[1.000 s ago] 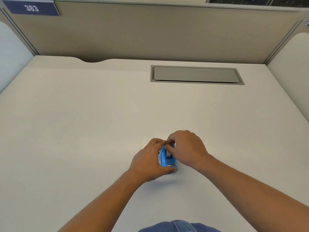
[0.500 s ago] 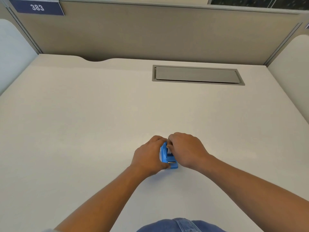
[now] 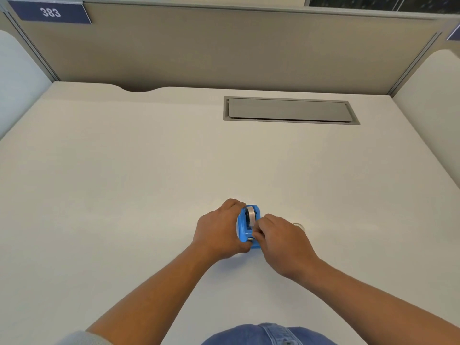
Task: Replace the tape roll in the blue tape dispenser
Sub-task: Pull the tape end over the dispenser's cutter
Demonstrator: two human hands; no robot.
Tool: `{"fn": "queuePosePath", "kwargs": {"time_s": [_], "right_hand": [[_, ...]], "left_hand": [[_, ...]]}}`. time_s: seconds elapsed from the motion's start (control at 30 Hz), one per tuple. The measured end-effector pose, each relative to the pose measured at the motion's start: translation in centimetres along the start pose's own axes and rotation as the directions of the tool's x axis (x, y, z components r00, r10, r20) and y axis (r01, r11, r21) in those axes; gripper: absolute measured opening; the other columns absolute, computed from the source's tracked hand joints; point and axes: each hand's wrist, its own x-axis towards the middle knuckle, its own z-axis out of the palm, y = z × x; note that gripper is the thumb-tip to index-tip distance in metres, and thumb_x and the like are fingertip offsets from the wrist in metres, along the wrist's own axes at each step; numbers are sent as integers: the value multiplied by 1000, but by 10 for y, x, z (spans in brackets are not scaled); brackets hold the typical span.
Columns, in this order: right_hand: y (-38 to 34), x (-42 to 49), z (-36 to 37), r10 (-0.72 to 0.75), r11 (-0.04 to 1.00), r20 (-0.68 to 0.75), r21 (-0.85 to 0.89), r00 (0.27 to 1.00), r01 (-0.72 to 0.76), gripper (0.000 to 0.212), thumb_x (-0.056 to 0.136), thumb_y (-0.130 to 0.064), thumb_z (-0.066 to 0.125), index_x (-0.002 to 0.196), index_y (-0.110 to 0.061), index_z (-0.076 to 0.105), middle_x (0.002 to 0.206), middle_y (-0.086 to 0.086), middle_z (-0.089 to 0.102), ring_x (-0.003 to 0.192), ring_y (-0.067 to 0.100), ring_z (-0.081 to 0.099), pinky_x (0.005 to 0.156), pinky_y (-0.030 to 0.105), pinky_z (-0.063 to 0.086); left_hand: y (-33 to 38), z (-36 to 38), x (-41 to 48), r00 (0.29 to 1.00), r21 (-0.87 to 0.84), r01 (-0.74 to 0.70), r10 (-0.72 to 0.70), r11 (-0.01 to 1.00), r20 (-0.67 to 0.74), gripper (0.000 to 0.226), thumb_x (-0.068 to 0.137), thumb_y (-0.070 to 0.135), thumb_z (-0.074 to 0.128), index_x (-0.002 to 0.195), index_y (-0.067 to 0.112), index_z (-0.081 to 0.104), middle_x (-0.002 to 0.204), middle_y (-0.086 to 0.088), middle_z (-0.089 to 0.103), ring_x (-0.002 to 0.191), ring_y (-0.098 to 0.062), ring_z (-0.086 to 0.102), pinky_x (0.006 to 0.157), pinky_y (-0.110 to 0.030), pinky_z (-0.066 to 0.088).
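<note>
A small blue tape dispenser (image 3: pixel 242 226) stands on the white desk (image 3: pixel 124 195) near the front middle. A tape roll (image 3: pixel 251 214) sits in its cradle, with a clear strip running down toward the cutter end. My left hand (image 3: pixel 219 230) wraps around the dispenser's left side and grips it. My right hand (image 3: pixel 278 239) is at the dispenser's right front, fingertips pinched on the tape strip near the cutter. Just beyond my right hand, part of a clear ring (image 3: pixel 298 225) lies on the desk, mostly hidden.
A grey cable hatch (image 3: pixel 290 110) is set into the desk at the back right. Beige partition walls (image 3: pixel 224 51) enclose the desk on three sides, with a blue "383" sign (image 3: pixel 49 12) at the top left.
My right hand has slid from over the top of the dispenser down toward its front end, uncovering the tape roll in the cradle. My left hand keeps its grip.
</note>
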Motion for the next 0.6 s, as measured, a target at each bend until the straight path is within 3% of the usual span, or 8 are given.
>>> {"fn": "queuePosePath", "kwargs": {"time_s": [0.13, 0.23, 0.33, 0.6], "right_hand": [[0, -11, 13, -46, 999, -102, -6, 994, 45, 10, 95, -25, 57, 89, -19, 61, 83, -4, 61, 68, 11, 45, 51, 16, 25], [-1, -17, 20, -31, 999, -156, -40, 987, 25, 9, 84, -21, 73, 82, -18, 65, 73, -4, 63, 59, 11, 52, 50, 8, 21], [-1, -20, 23, -53, 998, -198, -51, 979, 43, 11, 80, -21, 78, 81, -17, 67, 70, -3, 64, 57, 13, 57, 48, 15, 32], [0, -20, 26, -93, 995, -240, -59, 966, 81, 12, 77, -20, 80, 80, -16, 69, 68, -2, 65, 56, 15, 58, 43, 23, 42]], "left_hand": [[0, 1, -1, 1000, 3, 6, -6, 1000, -1, 81, 61, 57, 75, 132, 31, 44, 131, 19, 49, 90, -9, 61, 69, -20, 39], [1, 0, -2, 1000, -6, 6, -6, 1000, 5, 84, 60, 57, 76, 133, 30, 44, 133, 19, 47, 89, -9, 61, 69, -21, 39], [1, 0, -2, 1000, -9, 3, -3, 1000, 5, 84, 61, 56, 77, 133, 30, 44, 133, 18, 48, 90, -9, 62, 69, -21, 40], [1, 0, -2, 1000, 9, -8, 8, 1000, -8, 83, 64, 55, 78, 134, 28, 43, 136, 15, 48, 95, -11, 62, 71, -22, 40]]}}
